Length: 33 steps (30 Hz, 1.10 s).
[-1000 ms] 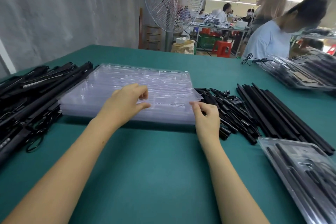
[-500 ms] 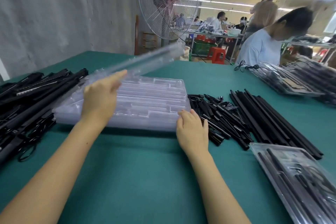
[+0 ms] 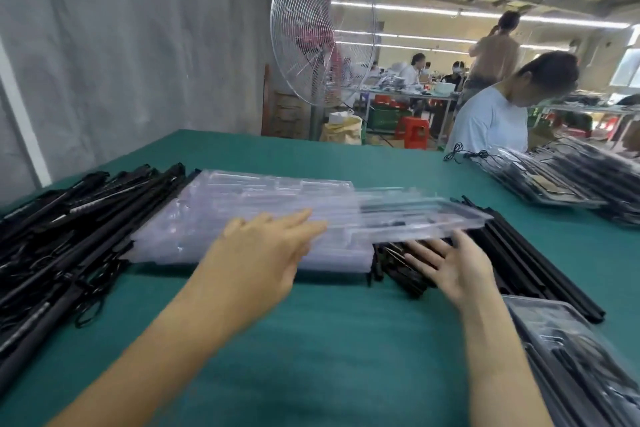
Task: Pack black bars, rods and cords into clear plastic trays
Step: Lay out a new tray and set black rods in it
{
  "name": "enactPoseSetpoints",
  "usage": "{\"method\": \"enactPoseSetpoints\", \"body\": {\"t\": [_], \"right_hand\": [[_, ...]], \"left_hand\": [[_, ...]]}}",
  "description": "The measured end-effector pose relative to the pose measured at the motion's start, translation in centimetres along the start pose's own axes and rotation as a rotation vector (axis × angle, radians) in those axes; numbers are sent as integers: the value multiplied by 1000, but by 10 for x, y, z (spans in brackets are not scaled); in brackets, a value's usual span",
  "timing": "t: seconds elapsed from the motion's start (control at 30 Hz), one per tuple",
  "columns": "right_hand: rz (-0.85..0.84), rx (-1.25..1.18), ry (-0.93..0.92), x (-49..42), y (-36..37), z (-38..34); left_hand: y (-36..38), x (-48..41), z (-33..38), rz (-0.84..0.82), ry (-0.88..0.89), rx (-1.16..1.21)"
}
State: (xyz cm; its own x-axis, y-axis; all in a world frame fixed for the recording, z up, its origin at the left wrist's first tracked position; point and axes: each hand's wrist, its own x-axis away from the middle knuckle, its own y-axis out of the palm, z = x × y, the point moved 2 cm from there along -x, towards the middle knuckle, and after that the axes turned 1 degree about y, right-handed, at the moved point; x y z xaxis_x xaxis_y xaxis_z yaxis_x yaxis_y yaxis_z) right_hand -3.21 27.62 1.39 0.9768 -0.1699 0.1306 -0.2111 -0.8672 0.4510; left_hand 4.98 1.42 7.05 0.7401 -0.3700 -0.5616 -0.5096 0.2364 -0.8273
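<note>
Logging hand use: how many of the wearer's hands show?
2. Left hand on the lifted clear tray, grip blurred; right hand open, palm up, beneath its right end.

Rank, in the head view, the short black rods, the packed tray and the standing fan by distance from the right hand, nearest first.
1. short black rods, at the right hand's fingers.
2. packed tray, lower right, near edge.
3. standing fan, beyond the table.
</note>
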Motion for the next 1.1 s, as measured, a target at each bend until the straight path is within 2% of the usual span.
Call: {"method": "enactPoseSetpoints", "body": {"t": [0.03,0.07,0.17,0.23,0.37,0.47,0.57,0.63,0.67,0.7,0.77,0.83,0.9,1.0,1.1], "right_hand": [[-28,-5,26,4,-13,-12],[-57,92,57,9,-23,-22],[-33,645,138,30,-31,-42],[5,940,120,45,-27,-54],[-163,1124,84,80,-10,-71],[-288,1223,16,95,13,-67],[-389,1492,6,85,31,-33],[-425,1666,14,74,33,0],[-403,1717,-3,67,31,15],[-350,1744,-34,63,27,28],[-213,1765,-112,60,19,43],[-145,1805,-170,56,13,49],[-113,1737,-197,49,11,47],[1,1285,-154,33,12,27],[172,890,-120,15,1,4]], "left_hand": [[6,12,7,-48,72,-57],[12,24,13,-110,147,-94],[33,58,27,-234,259,-130],[50,76,37,-258,329,-179],[68,94,46,-209,373,-164],[62,95,48,-257,298,-20],[56,96,41,-370,164,100],[57,95,31,-449,62,432],[54,93,25,-415,0,608],[49,91,15,-303,-70,730],[39,86,-19,-40,-276,841],[37,86,-59,122,-434,753],[43,86,-90,85,-506,626],[73,97,-106,-152,-512,509],[83,107,-108,-141,-504,515]]}}
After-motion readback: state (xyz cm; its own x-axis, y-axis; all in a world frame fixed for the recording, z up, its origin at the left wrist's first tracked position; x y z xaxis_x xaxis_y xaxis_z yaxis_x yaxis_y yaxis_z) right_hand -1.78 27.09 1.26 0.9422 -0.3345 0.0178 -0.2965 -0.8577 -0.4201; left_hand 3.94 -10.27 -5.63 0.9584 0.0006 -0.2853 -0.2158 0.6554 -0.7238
